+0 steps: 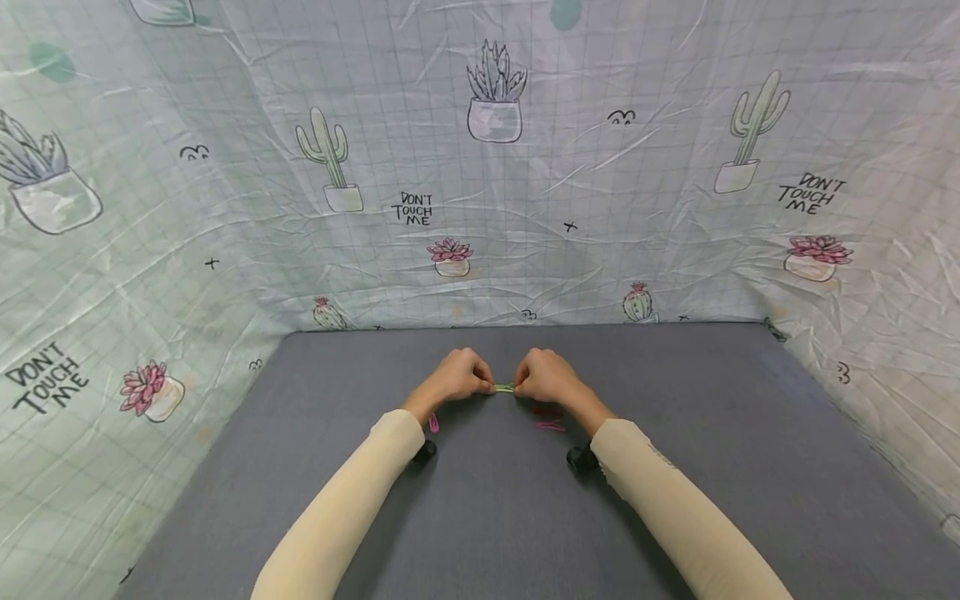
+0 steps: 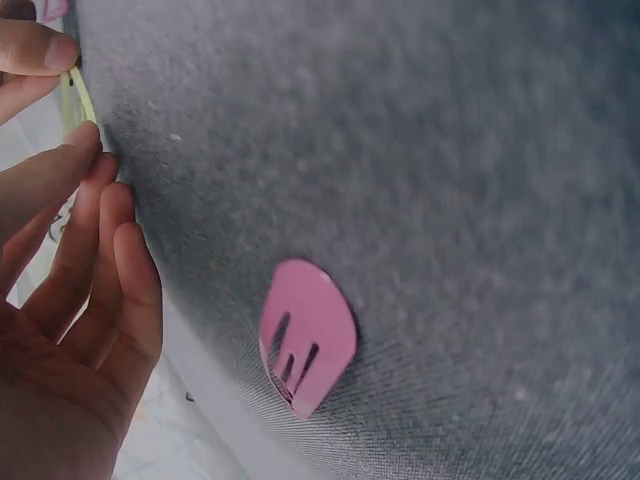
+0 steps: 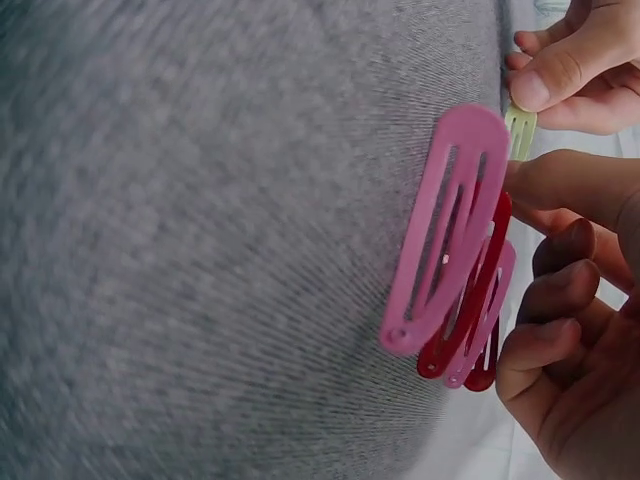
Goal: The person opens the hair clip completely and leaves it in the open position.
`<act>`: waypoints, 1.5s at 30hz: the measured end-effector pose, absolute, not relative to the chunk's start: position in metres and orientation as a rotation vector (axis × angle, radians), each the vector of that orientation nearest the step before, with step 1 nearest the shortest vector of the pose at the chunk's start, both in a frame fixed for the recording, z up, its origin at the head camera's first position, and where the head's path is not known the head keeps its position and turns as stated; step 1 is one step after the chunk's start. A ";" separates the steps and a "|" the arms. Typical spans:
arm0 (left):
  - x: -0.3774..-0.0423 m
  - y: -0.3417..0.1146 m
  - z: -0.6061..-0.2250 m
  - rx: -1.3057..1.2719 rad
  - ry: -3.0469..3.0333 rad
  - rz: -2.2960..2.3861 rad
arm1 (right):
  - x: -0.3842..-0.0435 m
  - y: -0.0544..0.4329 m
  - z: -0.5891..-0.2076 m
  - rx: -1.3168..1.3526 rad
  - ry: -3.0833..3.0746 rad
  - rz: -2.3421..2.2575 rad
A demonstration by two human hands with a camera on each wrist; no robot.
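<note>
Both hands meet over the far part of the table around a yellow-green snap hair clip (image 1: 504, 388). My left hand (image 1: 463, 375) pinches one end between thumb and fingertips, and my right hand (image 1: 546, 377) pinches the other. In the right wrist view, slots show in the yellow-green clip (image 3: 520, 130); its ends are hidden under the fingers. Beside the left wrist lies a pink snap clip (image 2: 312, 335). Near the right hand, pink clips (image 3: 462, 190) and red clips (image 3: 436, 358) lie in an overlapping row.
A grey cloth-covered table (image 1: 495, 517) spreads beneath the arms. Behind it and at both sides hangs a pale curtain (image 1: 555, 183) printed with cacti and words. Dark wrist devices (image 1: 581, 458) sit under the sleeve cuffs.
</note>
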State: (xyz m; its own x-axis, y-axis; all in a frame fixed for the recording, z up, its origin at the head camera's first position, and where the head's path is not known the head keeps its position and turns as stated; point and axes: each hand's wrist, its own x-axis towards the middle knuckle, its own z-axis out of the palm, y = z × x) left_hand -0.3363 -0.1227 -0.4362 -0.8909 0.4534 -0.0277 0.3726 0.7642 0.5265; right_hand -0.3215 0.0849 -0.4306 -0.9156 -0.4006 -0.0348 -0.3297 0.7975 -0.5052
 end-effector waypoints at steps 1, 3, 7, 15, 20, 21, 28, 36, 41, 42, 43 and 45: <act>-0.337 -0.122 -0.436 0.662 2.810 0.775 | -0.322 0.085 -0.431 -0.574 2.845 -0.758; -0.338 -0.121 -0.436 0.663 2.817 0.754 | -0.323 0.084 -0.431 -0.555 2.843 -0.756; -0.339 -0.121 -0.435 0.659 2.822 0.733 | -0.323 0.084 -0.430 -0.532 2.845 -0.749; -0.340 -0.120 -0.434 0.628 2.807 0.719 | -0.323 0.085 -0.430 -0.514 2.845 -0.739; -0.339 -0.123 -0.431 0.627 2.781 0.716 | -0.323 0.084 -0.430 -0.496 2.858 -0.746; -0.339 -0.124 -0.430 0.629 2.773 0.724 | -0.323 0.084 -0.430 -0.496 2.856 -0.752; -0.339 -0.135 -0.424 0.653 2.695 0.835 | -0.320 0.082 -0.427 -0.487 2.852 -0.839; -0.338 -0.165 -0.422 0.652 2.659 0.916 | -0.309 0.066 -0.421 -0.598 2.886 -0.947; -0.337 -0.189 -0.423 0.660 2.629 0.933 | -0.299 0.049 -0.420 -0.669 2.864 -1.034; -0.336 -0.194 -0.423 0.659 2.626 0.929 | -0.297 0.045 -0.421 -0.680 2.854 -1.046; -0.336 -0.198 -0.424 0.655 2.623 0.927 | -0.295 0.042 -0.421 -0.689 2.845 -1.059; -0.335 -0.206 -0.425 0.647 2.621 0.917 | -0.292 0.035 -0.423 -0.701 2.832 -1.072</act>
